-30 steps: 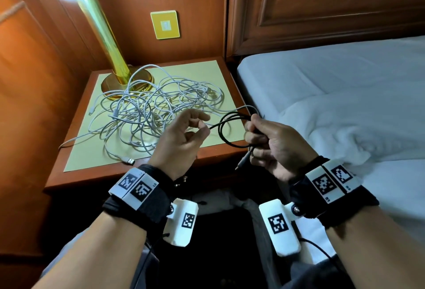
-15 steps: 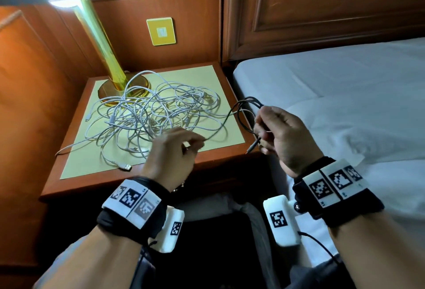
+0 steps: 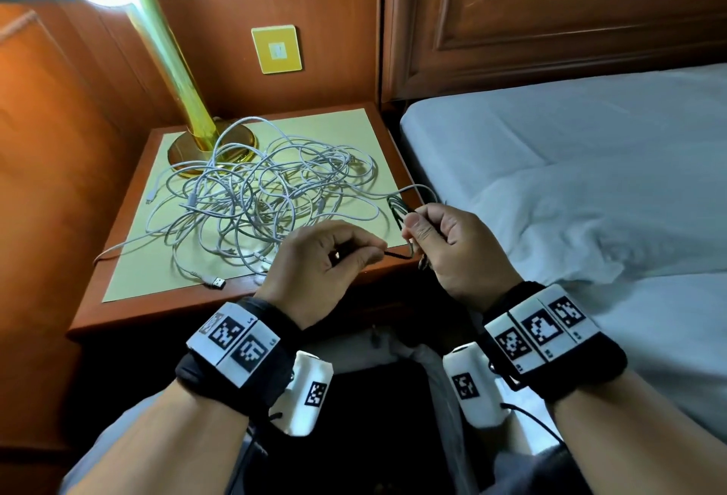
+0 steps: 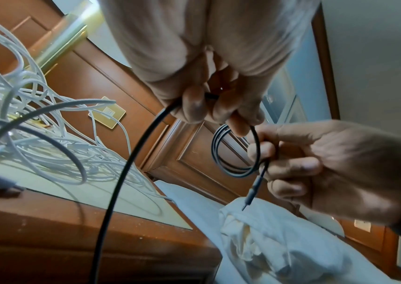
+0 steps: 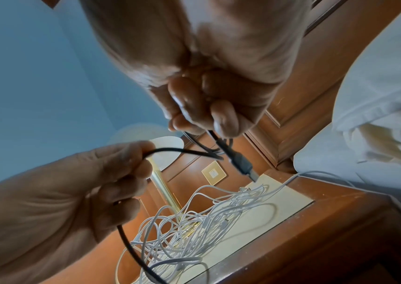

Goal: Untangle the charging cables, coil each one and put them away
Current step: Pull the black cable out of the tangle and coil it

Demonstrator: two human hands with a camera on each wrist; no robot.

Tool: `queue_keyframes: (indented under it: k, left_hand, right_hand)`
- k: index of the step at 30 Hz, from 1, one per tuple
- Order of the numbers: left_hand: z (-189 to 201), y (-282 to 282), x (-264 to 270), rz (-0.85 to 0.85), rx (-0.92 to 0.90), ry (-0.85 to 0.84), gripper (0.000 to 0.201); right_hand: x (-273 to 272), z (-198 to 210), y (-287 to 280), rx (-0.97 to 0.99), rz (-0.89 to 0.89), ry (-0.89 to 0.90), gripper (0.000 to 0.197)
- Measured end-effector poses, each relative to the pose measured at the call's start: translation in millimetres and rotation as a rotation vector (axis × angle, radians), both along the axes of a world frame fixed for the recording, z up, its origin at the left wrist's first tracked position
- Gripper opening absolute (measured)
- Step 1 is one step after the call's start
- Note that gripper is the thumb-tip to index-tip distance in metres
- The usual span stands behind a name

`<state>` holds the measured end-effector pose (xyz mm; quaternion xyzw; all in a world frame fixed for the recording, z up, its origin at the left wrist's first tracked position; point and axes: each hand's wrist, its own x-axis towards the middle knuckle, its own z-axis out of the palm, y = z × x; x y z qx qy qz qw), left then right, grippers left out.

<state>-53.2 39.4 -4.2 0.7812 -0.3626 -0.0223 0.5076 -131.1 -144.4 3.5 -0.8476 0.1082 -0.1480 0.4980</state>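
A tangle of white charging cables lies spread over the wooden nightstand. My right hand grips a small coil of black cable, its plug hanging below the fingers. My left hand pinches the free run of that black cable close beside the coil, at the nightstand's front right corner. The black cable trails down from the left hand out of view.
A brass lamp stands at the back left of the nightstand, with white cable looped over its base. A bed with white sheets lies to the right. A white USB plug rests near the front edge.
Both hands have drawn closer together at the nightstand's corner. The black loops in the right hand have tightened into a smaller coil and the left hand's pinch sits nearer to it.
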Motion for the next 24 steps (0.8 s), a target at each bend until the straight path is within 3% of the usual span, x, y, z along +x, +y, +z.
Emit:
queue_keyframes:
  k: [4,7,11,17,21,24]
  left_hand:
    - [2,0,-3,-0.056,0.035,0.002,0.01]
    - [4,-2,-5,-0.039,-0.067,0.057,0.007]
    - [2,-2,-2,0.072,-0.134,0.061,0.025]
    - [1,2,1,0.114,-0.014,0.008,0.023]
    - [-3,1,0,0.023,0.177,-0.054,0.036]
    - [-4,1,2,0.019,0.185,-0.1,0.017]
  right_hand:
    - [-1,-1,1,0.025,0.037,0.048,0.029]
    - [-1,-6,7,0.166,0.165,0.158,0.031]
    - [-1,2,14,0.318,0.215,0.213,0.03]
    - [-2,12,14,0.632,0.193,0.339,0.035]
    - [-4,15,14,0.74,0.167,0.334,0.035]
    - [-2,14,13,0.738,0.183,0.332,0.035]
